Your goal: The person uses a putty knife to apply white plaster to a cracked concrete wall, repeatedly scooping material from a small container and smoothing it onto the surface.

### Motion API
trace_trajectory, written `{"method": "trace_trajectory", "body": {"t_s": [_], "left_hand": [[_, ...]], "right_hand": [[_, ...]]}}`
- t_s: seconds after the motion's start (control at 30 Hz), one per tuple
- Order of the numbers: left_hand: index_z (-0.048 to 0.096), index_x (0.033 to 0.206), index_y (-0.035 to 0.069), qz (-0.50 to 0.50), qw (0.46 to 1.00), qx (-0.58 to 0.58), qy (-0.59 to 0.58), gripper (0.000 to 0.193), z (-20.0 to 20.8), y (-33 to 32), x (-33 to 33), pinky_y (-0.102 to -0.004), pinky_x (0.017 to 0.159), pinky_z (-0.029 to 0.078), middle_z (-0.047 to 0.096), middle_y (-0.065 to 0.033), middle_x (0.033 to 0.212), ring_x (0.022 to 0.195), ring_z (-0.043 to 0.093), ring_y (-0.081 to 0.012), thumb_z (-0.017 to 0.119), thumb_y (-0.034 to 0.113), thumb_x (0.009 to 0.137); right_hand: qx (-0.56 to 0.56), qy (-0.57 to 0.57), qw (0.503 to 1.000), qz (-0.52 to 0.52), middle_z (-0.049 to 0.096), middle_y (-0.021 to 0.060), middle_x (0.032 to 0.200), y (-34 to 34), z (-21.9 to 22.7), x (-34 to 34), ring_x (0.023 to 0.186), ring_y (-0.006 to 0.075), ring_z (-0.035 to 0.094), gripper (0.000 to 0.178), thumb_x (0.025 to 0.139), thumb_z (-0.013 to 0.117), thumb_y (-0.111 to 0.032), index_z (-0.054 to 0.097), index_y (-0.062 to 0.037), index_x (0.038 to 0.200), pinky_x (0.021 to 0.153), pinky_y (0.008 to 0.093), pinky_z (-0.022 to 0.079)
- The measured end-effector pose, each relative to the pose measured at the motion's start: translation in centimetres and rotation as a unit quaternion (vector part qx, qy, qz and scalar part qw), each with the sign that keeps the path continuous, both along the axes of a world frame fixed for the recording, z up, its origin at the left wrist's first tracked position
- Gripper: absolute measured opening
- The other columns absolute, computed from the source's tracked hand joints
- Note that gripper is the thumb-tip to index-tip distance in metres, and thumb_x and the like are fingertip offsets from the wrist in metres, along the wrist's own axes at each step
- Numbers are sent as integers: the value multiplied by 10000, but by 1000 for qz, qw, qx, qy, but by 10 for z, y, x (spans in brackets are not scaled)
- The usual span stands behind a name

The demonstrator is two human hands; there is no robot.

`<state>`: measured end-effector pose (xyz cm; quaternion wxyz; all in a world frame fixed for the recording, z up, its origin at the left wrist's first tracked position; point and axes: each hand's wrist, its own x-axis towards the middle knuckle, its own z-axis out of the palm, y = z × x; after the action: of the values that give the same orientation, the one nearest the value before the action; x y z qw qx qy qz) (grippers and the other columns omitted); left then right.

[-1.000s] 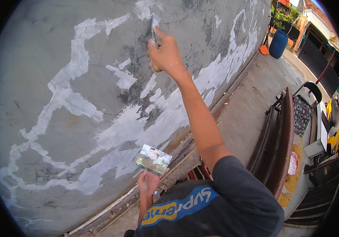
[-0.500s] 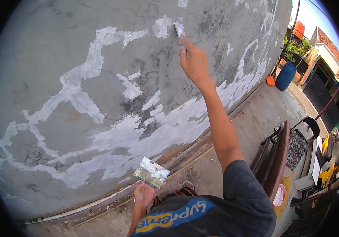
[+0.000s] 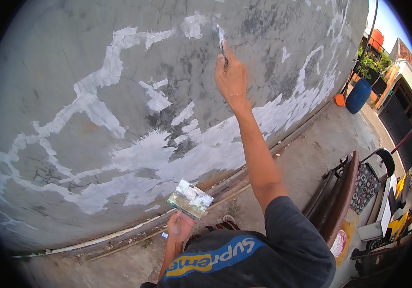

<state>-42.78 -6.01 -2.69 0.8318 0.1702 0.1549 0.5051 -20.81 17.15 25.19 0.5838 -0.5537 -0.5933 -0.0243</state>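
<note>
My right hand (image 3: 231, 77) is raised at the upper middle, wrapped round a putty knife (image 3: 222, 39). Its blade is at the grey wall (image 3: 138, 67), just right of a white filler patch; whether it touches cannot be told. Low in front of my body, my left hand (image 3: 180, 226) grips a flat rectangular board (image 3: 190, 199) by its lower edge. White paste (image 3: 192, 192) lies on the board. Irregular bands of white filler (image 3: 99, 84) run over cracks in the wall, and a broad white area (image 3: 148, 165) spreads along its lower part.
A pipe (image 3: 90, 245) runs along the wall's foot. To the right stand a brown bench (image 3: 336, 206), a patterned seat cushion (image 3: 366, 185) and a pink-rimmed tub (image 3: 339, 242). Farther off are a blue barrel (image 3: 359, 96), an orange object (image 3: 340, 100) and a dark gate (image 3: 398, 113).
The putty knife has turned more edge-on and come slightly away from the patch to its left. My left hand and the board have shifted a little right in view; the view itself has moved slightly.
</note>
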Motion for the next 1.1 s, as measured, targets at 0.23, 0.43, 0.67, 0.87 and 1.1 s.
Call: {"method": "trace_trajectory", "body": {"t_s": [0.23, 0.43, 0.67, 0.87, 1.1], "left_hand": [[303, 1472, 64, 55, 998, -20, 27, 782, -4, -17, -33, -662, 1090, 289, 378, -149, 1498, 1370, 374, -372, 630, 354, 823], [334, 1458, 65, 72, 995, -7, 65, 735, -8, -18, -85, -638, 1066, 344, 412, -144, 1473, 1341, 409, -371, 596, 374, 844], [324, 1471, 81, 25, 996, -10, 82, 749, -15, 4, -102, -658, 1099, 275, 387, -125, 1503, 1379, 372, -359, 594, 392, 845], [311, 1478, 84, -38, 998, 26, 37, 770, 8, 22, -70, -669, 1101, 261, 376, -125, 1510, 1385, 365, -355, 611, 383, 835], [305, 1473, 77, -49, 998, 3, 41, 782, 2, 2, -64, -672, 1097, 259, 381, -140, 1499, 1373, 377, -365, 633, 361, 822]], "right_hand": [[-81, 126, 988, 33, 570, 141, 563, 7, 1, -51, 546, 227, 652, 525, 956, 472, -108, 354, 119, 1415, 541, 379, 482], [0, 135, 991, -9, 595, 177, 590, 35, 9, -60, 563, 267, 670, 570, 928, 486, -93, 306, 217, 1370, 531, 372, 512], [-3, 76, 996, -55, 619, 219, 625, 35, -1, -89, 616, 347, 674, 598, 869, 533, -96, 342, 279, 1293, 597, 393, 539], [-59, 137, 984, 98, 643, 157, 646, -10, 17, -15, 562, 262, 687, 582, 857, 581, -150, 445, 171, 1323, 576, 340, 549], [-28, -2, 1000, 2, 656, 160, 671, 17, 12, 5, 526, 219, 677, 542, 861, 596, -172, 509, 130, 1302, 556, 326, 540]]}}
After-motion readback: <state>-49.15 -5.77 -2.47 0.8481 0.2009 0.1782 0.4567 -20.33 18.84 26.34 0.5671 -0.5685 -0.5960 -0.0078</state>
